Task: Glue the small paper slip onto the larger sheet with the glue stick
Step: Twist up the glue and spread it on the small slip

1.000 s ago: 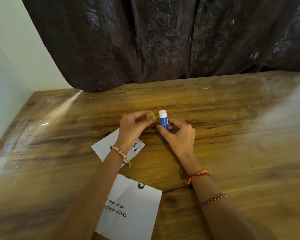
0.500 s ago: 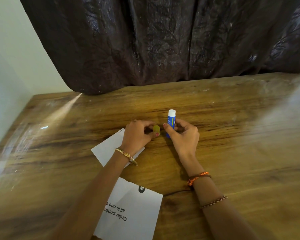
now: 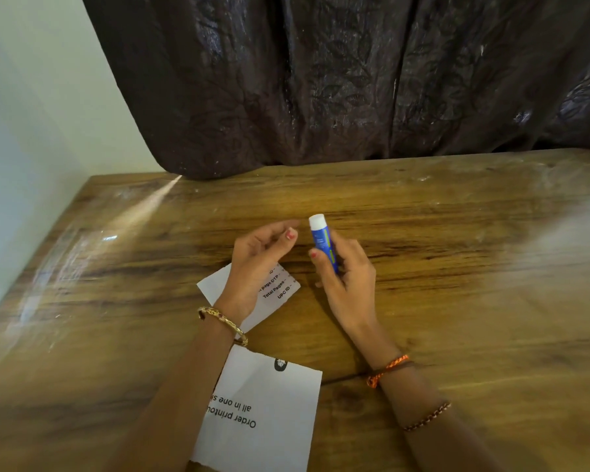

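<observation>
- Two bare hands are above the brown wood-grain table (image 3: 457,267); the right hand (image 3: 346,277) grips the blue glue stick with a white tip (image 3: 323,243), fingers curled round its barrel, thumb on the left side.
- Half a second ago the left hand (image 3: 258,264) pinched a small yellow-green cap close against the right hand; now no cap shows in it, and whether it lies hidden in the palm cannot be told.
- Since then the hands have drawn apart: a gap of bare table separates the left fingertips from the stick.
- Left fingers are now loosely curled, thumb and forefinger extended toward the stick but not touching it.
- The glue stick has tilted since the earlier frame, its white tip now leaning up and to the left, lifted clear of the table.
- No containers are in view.
- The small white paper slip with printed lines (image 3: 273,291) lies flat under the left hand and wrist, its text corner showing just right of the palm, below the stick.
- The larger white sheet with upside-down black print (image 3: 273,413) lies flat nearer the person, partly under the left forearm, apart from the slip.
- A gold bangle (image 3: 222,324) circles the left wrist; an orange thread band (image 3: 387,369) circles the right wrist.
- A dark brown curtain (image 3: 355,80) hangs beyond both hands.
</observation>
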